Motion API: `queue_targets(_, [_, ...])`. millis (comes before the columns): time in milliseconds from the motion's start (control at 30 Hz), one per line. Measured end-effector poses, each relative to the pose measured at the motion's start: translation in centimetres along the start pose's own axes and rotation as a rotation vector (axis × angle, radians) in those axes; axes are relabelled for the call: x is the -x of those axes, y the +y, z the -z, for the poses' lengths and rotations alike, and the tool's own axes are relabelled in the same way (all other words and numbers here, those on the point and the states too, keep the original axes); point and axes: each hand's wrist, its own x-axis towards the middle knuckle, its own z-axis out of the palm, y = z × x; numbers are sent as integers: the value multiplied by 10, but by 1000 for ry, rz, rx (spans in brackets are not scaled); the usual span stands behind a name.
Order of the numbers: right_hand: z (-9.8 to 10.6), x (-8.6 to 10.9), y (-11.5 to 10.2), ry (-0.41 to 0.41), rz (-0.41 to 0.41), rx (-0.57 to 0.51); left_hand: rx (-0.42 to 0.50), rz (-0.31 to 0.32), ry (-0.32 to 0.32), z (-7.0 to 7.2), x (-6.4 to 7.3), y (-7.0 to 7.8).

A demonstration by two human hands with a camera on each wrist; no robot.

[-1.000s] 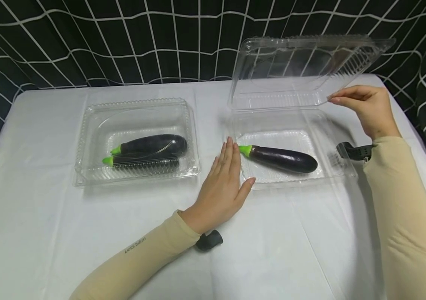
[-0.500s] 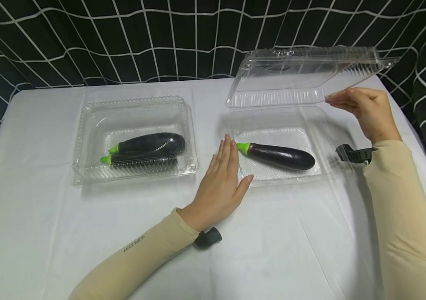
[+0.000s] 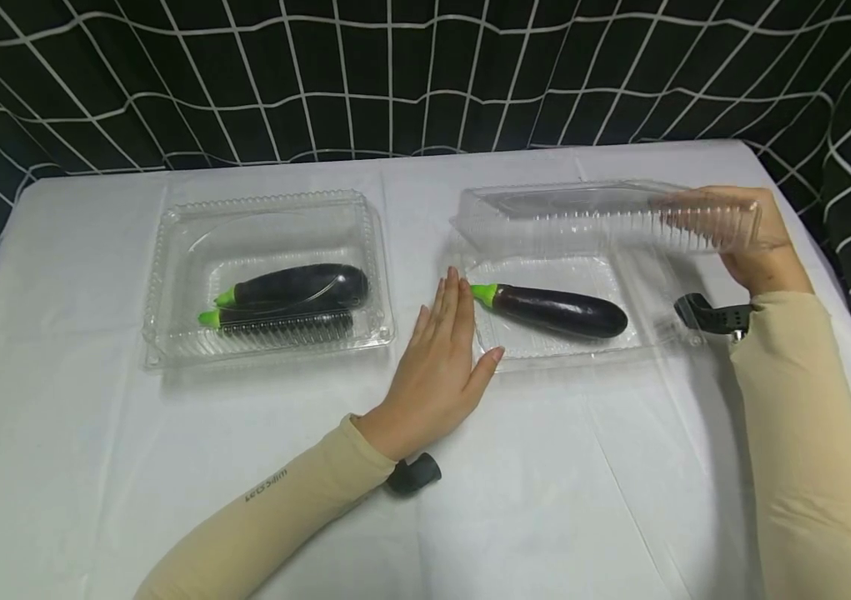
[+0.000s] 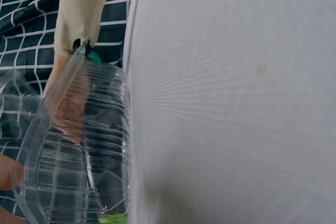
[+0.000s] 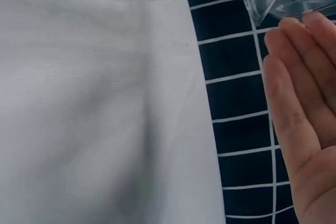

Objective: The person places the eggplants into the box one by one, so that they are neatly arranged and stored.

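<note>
A clear plastic clamshell box [image 3: 538,364] holds one eggplant [image 3: 563,312] with a green stem. Its hinged lid [image 3: 590,212] hangs tilted over the back part of the base. My right hand [image 3: 775,229] is behind the lid's right end, partly seen through the plastic; in the right wrist view its fingers [image 5: 294,98] are extended, tips by the lid's edge. My left hand [image 3: 436,367] rests flat along the box's left side, fingers straight and thumb spread at the front corner. The left wrist view shows the ribbed box wall [image 4: 58,177] beside my fingers [image 4: 9,174].
To the left stands a second clear clamshell box [image 3: 267,229], lid down, with two eggplants [image 3: 305,287] inside. A white cloth covers the table [image 3: 282,525]. Dark fabric with a white grid [image 3: 365,75] hangs behind the table and at its sides.
The lid has swung from nearly upright forward and down over the base. My right hand has gone from pinching the lid's side edge to behind it. My left hand has stayed in place.
</note>
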Motion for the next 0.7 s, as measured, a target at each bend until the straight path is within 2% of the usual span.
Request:
queue_targets(100, [-2,7,-4,54,-55,270,14,4,-4,0,0,1])
queue_targets(133, [-3,9,-5,73,-93,293,14,4,-5,1,0,1])
queue_targets(200, [-3,12,-5,102,-101,417,21,7,-2,1,1,1])
queue_targets(267, [-3,14,-2,116,-78,484,38,12,8,2,2,1])
queue_targets(367, [-1,15,3,114,-33,498,108,24,40,4,5,2])
queue_targets(533, [0,17,13,109,15,457,281,66,105,5,11,3])
queue_targets(633, [-1,18,16,129,24,486,373,104,130,5,15,3])
queue_targets(700, [-1,19,17,149,26,549,446,146,121,5,18,3])
